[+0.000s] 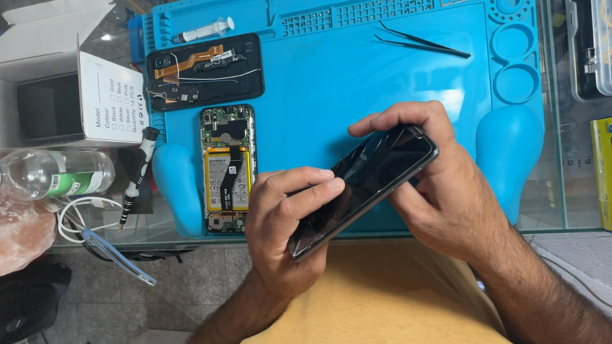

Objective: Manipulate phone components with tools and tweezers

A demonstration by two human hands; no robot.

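black phone screen [365,185] pinched edgewise by left hand [286,222] and right hand [442,189], both grips closed on it; thin, rigid, slick glass, likely fragile; best held by edges.

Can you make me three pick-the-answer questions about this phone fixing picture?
1. Where are the tweezers? A) on the mat B) in the box C) on the floor
2. What colour is the mat? A) red B) blue C) green
3. How is the dark phone held? A) by both hands B) by one hand C) by none

Answers: 1 A, they lie near the mat's top edge. 2 B, it is bright blue. 3 A, the left hand and right hand both grip it above the mat.
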